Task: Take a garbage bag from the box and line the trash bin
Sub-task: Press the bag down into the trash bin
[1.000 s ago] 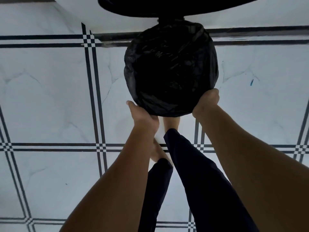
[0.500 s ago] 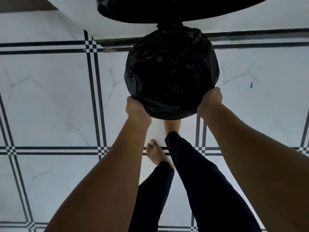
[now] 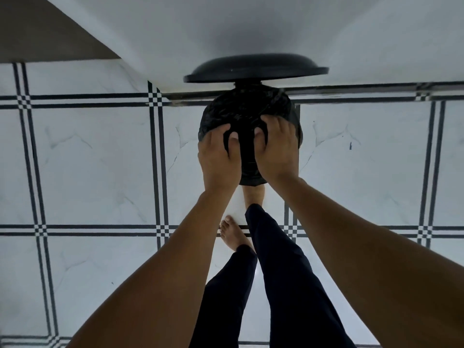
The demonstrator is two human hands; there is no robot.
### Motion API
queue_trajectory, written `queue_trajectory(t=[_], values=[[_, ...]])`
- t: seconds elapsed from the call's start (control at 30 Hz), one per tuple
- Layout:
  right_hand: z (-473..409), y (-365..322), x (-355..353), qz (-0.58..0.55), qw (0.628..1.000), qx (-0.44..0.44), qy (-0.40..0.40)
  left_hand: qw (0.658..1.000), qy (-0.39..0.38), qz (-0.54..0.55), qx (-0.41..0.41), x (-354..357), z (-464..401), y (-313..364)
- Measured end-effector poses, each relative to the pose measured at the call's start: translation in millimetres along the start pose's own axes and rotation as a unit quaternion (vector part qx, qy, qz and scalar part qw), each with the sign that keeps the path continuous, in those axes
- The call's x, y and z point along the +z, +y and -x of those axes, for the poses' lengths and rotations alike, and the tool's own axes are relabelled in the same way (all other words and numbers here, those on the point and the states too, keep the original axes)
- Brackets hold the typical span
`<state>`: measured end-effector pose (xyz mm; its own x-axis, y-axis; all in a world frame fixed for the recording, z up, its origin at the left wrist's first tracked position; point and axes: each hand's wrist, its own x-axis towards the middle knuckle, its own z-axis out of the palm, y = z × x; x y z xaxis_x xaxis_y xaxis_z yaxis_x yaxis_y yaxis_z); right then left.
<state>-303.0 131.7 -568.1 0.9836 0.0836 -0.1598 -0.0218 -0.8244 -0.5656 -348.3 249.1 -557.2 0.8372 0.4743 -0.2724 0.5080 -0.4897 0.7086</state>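
Observation:
A round trash bin stands on the floor against the wall, its black lid (image 3: 256, 69) tipped up. A black garbage bag (image 3: 244, 108) covers the bin's mouth and rim, so the bin's body is mostly hidden. Over the left half of the opening, my left hand (image 3: 218, 151) lies on the bag with fingers spread and thumb pointing inward. My right hand (image 3: 276, 144) rests the same way on the right half. Both hands press the plastic from above. The garbage bag box is not in view.
White marble-look floor tiles (image 3: 100, 159) with black line borders surround the bin. A white wall (image 3: 251, 26) rises right behind it. My bare right foot (image 3: 253, 194) is at the bin's base and my left foot (image 3: 233, 232) just behind.
Both hands left the near sides of the bin's rim and moved inward onto the top of the bag. The view has pulled back, showing more of the lid and wall.

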Motion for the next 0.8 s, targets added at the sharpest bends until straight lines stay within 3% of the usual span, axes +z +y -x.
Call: queue_trajectory(t=[0.2, 0.3, 0.43, 0.5, 0.8], values=[[-11, -55, -66, -0.009, 0.979, -0.140, 0.147, 0.974, 0.121, -0.007, 0.193, -53, -16, 70], [-35, -72, -87, 0.035, 0.966, -0.161, 0.197, 0.962, 0.139, -0.054, 0.229, -59, -39, 93], [-60, -65, -90, 0.125, 0.978, -0.138, 0.095, 0.973, 0.030, -0.152, 0.169, -55, -67, 100], [-59, -54, -85, 0.156, 0.978, -0.128, 0.049, 0.966, -0.012, -0.190, 0.176, -52, -73, 89], [1, -21, -39, 0.154, 0.978, -0.115, 0.078, 0.950, -0.019, -0.218, 0.222, -34, -26, 20]])
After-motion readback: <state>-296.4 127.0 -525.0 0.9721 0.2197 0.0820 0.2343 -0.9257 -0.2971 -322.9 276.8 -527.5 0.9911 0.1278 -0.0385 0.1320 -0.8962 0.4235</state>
